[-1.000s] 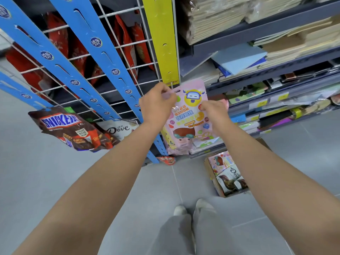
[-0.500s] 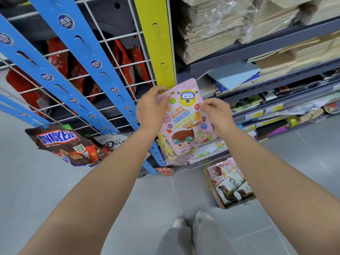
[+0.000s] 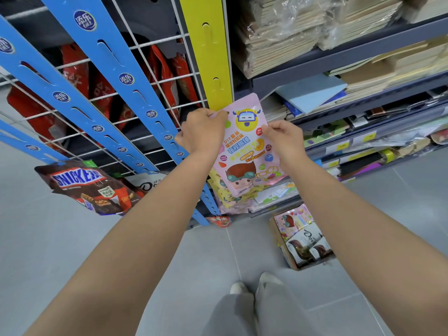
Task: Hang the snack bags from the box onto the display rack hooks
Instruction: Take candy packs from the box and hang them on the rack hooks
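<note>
Left hand [image 3: 202, 132] pinches the pink snack bag [image 3: 247, 151] at its top left corner, right hand [image 3: 284, 139] grips its right edge, and the bag is held up with its top just at the foot of the yellow hanging strip [image 3: 211, 52]. More pink bags hang directly below it, and down on the floor the box [image 3: 300, 241] sits beside the shelving with bags inside.

We see open floor [image 3: 60, 251] beside the box [image 3: 303, 241]; hanging Snickers bag [image 3: 87, 187] and blue strips [image 3: 126, 93] crowd the rack's left.
</note>
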A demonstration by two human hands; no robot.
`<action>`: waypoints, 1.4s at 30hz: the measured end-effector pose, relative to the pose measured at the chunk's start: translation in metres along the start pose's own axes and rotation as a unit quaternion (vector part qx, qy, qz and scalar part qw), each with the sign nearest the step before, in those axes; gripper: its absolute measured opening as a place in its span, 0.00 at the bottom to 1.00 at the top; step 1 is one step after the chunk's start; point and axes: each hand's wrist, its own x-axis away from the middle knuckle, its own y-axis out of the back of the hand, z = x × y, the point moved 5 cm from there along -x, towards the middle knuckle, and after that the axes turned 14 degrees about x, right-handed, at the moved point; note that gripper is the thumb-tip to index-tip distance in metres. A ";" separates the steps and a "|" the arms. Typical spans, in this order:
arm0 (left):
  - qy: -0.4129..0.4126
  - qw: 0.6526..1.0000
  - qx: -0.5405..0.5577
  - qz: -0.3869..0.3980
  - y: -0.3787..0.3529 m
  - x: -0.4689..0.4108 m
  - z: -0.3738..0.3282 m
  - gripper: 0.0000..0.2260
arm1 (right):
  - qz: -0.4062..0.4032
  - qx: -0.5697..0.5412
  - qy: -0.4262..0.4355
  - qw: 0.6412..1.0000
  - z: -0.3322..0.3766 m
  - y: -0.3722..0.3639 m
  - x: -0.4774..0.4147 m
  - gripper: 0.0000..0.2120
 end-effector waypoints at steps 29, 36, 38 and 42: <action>-0.114 0.986 0.104 -0.060 0.025 0.012 0.029 0.11 | 0.073 0.140 -0.102 0.982 -0.031 -0.018 -0.003 0.20; -0.100 0.990 0.097 0.039 -0.024 0.039 0.048 0.12 | 0.054 0.106 -0.137 0.983 -0.073 0.004 0.019 0.21; -0.075 0.988 0.073 0.116 -0.058 0.047 0.064 0.08 | 0.045 0.096 -0.158 0.982 -0.095 0.021 0.027 0.20; -0.012 0.960 -0.015 0.280 -0.134 0.079 0.096 0.12 | 0.018 0.071 -0.208 0.975 -0.155 0.075 0.041 0.16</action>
